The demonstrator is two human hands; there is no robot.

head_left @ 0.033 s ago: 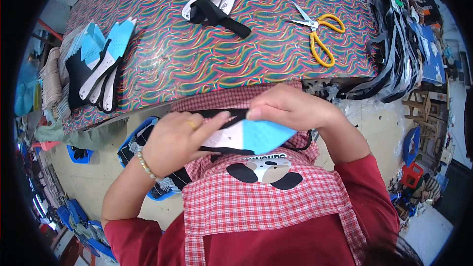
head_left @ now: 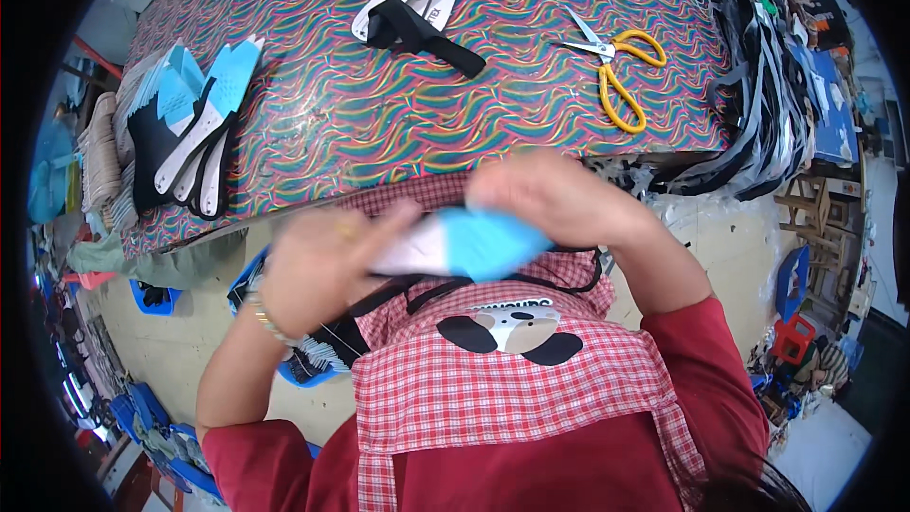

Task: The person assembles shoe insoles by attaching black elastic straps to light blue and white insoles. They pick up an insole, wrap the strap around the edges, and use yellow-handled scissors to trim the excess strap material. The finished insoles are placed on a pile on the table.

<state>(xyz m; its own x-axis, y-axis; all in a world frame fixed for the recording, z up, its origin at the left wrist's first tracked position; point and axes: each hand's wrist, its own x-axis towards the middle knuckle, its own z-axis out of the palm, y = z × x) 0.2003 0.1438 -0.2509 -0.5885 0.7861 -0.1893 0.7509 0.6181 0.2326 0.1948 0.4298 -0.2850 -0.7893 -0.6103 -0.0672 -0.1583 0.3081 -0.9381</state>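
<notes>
Above my lap, in front of the checked apron [head_left: 531, 398], an insole [head_left: 493, 245] with a white part and a light blue part stretches between my hands. My left hand [head_left: 318, 261], blurred by motion, is closed on the insole's white end. My right hand [head_left: 559, 194] is closed at the blue part's upper edge, its fingertips smeared. Black edging strip [head_left: 600, 270] loops below and beside the insole, over the apron. Which parts of the strip are fixed to the insole is too blurred to tell.
Yellow-handled scissors [head_left: 611, 66] lie spread on the patterned table [head_left: 360, 123]. Loose insoles and a black strip [head_left: 427, 38] lie at the far middle; edged insoles [head_left: 204, 133] are stacked at left. Strips [head_left: 758, 95] hang at right. A blue basket [head_left: 313, 374] stands below my left forearm.
My left hand has shifted slightly left, and the insole has moved left and up with it. My right hand has tilted and moved up a little. More black strip shows below the insole.
</notes>
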